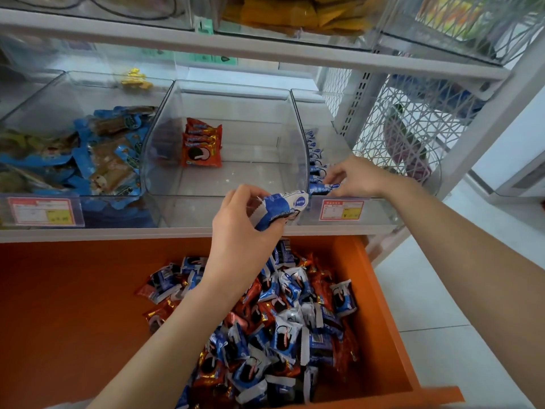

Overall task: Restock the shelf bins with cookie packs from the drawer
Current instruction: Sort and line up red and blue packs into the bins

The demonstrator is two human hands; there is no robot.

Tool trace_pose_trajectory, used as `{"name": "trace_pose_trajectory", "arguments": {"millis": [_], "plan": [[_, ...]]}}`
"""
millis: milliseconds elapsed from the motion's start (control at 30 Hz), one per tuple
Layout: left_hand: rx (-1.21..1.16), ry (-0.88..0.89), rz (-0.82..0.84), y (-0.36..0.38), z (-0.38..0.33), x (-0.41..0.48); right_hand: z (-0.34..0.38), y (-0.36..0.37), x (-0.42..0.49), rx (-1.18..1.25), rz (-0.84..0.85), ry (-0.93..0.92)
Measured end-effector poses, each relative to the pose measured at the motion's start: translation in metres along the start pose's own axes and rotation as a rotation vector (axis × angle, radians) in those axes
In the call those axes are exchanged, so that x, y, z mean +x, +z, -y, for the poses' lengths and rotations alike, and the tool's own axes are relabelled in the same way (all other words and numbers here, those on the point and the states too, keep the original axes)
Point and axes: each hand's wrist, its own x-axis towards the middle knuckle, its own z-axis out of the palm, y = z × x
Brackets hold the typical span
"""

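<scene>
My left grip (241, 228) clamps blue-white foil cookie pack (284, 203). My right grip (358, 177) pinches second blue pack (323, 188) in clear plastic bin (380, 215) at 2 o'clock, row half-built. Clear middle bin (236, 184) at 12 o'clock has few red packs (202, 146). Orange drawer (73, 290) at 6 o'clock carries big mixed heap (280, 320). Most restocking left, I judge.

The orange drawer (73, 305) stands pulled open below the shelf, with a loose heap of cookie packs (280, 326) (blue-and-white and red ones mixed) piled toward its right side. In the clear middle bin (153, 178) a short stack of red packs (202, 146) stands upright at the back left. The clear right bin (380, 215) holds a row of blue packs (315, 156) on edge. The left hand (244, 225) holds a crumpled blue pack (283, 206) at the middle bin's front rim, and the right hand (356, 177) pinches a second blue pack (324, 187) at the row's near end.
</scene>
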Motion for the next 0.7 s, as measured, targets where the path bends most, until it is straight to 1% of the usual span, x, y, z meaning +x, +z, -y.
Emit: {"name": "trace_pose_trajectory", "arguments": {"millis": [100,167,367,433,500,700], "plan": [[-0.019,-0.001,-0.009,0.002,-0.001,0.001,0.0,0.0,0.013,-0.092,0.07,-0.02],[-0.035,0.007,-0.024,0.002,-0.001,0.002,0.001,0.001,0.02,-0.166,0.087,-0.048],[-0.038,0.012,-0.056,-0.003,0.0,0.006,-0.001,0.003,0.027,-0.382,0.031,-0.195],[-0.042,0.011,-0.054,-0.003,0.0,0.006,-0.004,0.001,0.028,-0.374,0.014,-0.224],[-0.049,0.011,-0.05,-0.002,0.001,0.007,-0.007,0.001,0.029,-0.314,0.01,-0.224],[-0.033,0.012,-0.043,0.001,0.001,0.007,-0.01,0.009,0.038,-0.19,0.07,-0.185]]}}
